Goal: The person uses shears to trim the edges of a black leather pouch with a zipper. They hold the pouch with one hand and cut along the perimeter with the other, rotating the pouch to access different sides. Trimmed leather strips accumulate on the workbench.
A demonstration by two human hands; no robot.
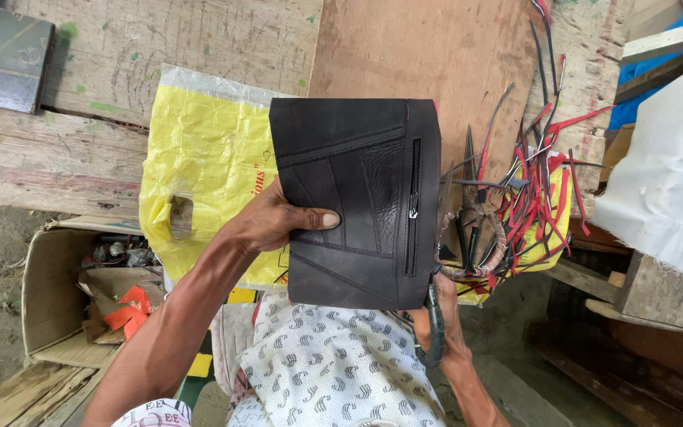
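The left hand (278, 221) grips a black leather bag (357, 202) by its left edge, thumb pressed flat on the front, holding it above the wooden worktop (428, 47). The right hand (440, 324) is closed on the bag's lower right corner, beside a dark handle loop (435, 328). A yellow plastic bag (207, 150) lies behind, scissors (468, 198) and red-black strips (539, 190) to the right.

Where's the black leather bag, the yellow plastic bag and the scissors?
black leather bag (357, 158), head view, upper front panel.
yellow plastic bag (207, 150), head view, bare upper middle.
scissors (468, 170), head view, on the dark blades.
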